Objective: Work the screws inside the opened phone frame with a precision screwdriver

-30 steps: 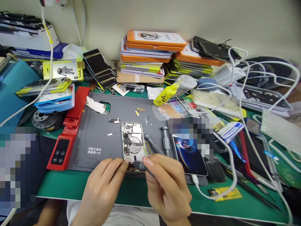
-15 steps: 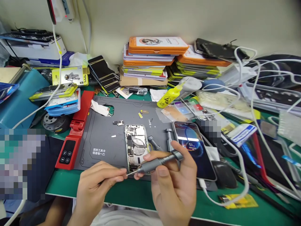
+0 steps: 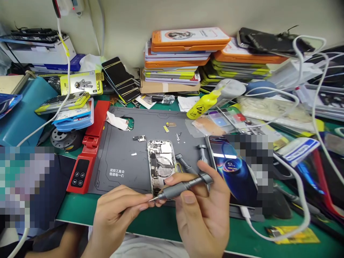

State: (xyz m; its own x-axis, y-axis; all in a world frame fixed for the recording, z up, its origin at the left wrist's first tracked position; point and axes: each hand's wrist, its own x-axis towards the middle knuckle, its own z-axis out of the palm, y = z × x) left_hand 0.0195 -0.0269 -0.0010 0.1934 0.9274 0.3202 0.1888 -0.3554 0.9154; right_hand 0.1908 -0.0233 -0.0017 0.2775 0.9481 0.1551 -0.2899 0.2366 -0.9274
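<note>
My right hand (image 3: 202,215) grips a grey precision screwdriver (image 3: 177,190), its thin tip pointing left and slightly down. Thumb and fingers of my left hand (image 3: 115,215) are pinched together at that tip; whatever lies between them is hidden. Just beyond the hands, an opened phone (image 3: 161,147) with bare inner parts lies on the grey work mat (image 3: 115,143), its lower end partly covered by my fingers. Two more grey screwdrivers lie to its right, one of them the nearer screwdriver (image 3: 185,163). Small loose metal parts (image 3: 139,138) are on the mat.
A lit phone (image 3: 231,165) with a white cable (image 3: 245,212) lies right of the mat. The red device (image 3: 80,173) borders its left side. Behind stand stacked orange cases (image 3: 188,39) and a yellow bottle (image 3: 202,105). Another person's arm (image 3: 61,240) is at lower left.
The camera view has shifted, so most things appear farther right. Both hands keep their grip, with the screwdriver tip still at my left fingertips.
</note>
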